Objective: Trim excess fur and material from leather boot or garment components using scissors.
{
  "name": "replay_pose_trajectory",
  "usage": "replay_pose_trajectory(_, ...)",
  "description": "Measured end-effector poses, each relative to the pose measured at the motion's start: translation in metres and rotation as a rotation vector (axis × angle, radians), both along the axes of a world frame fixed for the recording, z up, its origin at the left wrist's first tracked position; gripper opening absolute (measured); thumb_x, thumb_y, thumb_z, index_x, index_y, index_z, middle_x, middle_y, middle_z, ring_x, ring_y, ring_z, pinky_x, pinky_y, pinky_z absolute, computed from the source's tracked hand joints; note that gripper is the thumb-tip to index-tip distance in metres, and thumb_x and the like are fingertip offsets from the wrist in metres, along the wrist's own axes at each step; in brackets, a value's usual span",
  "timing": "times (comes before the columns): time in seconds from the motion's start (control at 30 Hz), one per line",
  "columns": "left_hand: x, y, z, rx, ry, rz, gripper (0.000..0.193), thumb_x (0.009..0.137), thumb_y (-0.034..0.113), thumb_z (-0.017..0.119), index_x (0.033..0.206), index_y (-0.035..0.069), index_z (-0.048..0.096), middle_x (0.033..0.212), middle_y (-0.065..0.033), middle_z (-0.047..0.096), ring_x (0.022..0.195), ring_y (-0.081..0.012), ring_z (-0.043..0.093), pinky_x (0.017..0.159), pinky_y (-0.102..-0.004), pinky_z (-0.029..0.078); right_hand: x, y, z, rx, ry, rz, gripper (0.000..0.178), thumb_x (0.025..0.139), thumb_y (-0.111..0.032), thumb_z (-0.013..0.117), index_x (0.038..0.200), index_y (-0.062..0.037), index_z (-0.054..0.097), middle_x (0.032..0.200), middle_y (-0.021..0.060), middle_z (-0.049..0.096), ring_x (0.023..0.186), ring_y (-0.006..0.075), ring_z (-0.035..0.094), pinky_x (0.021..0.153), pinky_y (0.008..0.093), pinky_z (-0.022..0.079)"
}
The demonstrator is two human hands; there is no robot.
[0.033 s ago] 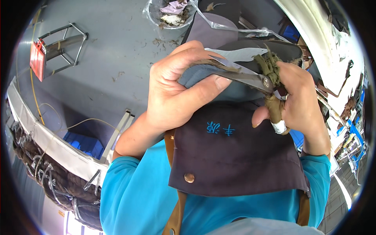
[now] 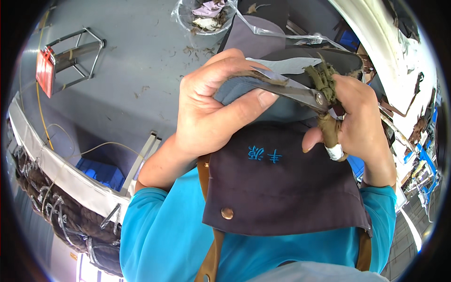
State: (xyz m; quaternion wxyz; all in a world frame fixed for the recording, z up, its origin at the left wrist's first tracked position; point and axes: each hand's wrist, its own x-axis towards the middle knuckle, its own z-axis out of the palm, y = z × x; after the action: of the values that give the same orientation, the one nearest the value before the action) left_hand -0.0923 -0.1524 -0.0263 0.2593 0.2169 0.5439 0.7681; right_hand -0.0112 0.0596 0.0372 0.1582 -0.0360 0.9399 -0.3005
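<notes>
A grey floor (image 2: 127, 51) spreads behind, with a red-seated metal stool (image 2: 45, 73) at far left and a clear plastic bag (image 2: 184, 22) of scraps near the top. Above the dark apron (image 2: 282, 192), the left hand (image 2: 206, 103) pinches a blue-grey ribbed piece (image 2: 231, 89) between thumb and fingers. The right hand (image 2: 361, 105) is wrapped around the cloth-bound handles of the scissors (image 2: 303, 96), whose blades stand slightly parted at the piece's furry edge.

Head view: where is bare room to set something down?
Mostly bare floor lies between the red-topped stool and the left hand, bar a few scraps. Crowded: around the scissors in the right hand and along the picture's right edge.
</notes>
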Motion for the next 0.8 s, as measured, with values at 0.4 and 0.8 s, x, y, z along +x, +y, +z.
replay_pose_trajectory(0.4,-0.002,0.006,-0.005,-0.032,0.253,0.197,0.020,0.071,-0.001,0.063,0.090,-0.001,0.057,0.084,-0.0086,0.054,0.075,-0.0140,0.051,0.069,-0.0254,0.041,-0.004,0.001,-0.001,0.041,0.023,-0.024,0.068,0.035,-0.013,0.080,0.098,0.0005,0.058,0.077,0.0155,0.057,0.066,0.0364,0.052,0.059,0.0340,0.041)
replay_pose_trajectory(0.8,-0.004,0.006,0.003,-0.033,0.214,0.073,0.012,0.072,0.001,0.062,0.083,-0.001,0.057,0.084,-0.0098,0.055,0.073,-0.0131,0.048,0.066,-0.0243,0.039,-0.005,-0.002,0.007,0.077,0.024,-0.012,0.082,0.033,-0.033,0.083,0.101,0.0041,0.056,0.092,0.0206,0.058,0.088,0.0407,0.054,0.076,0.0394,0.042)
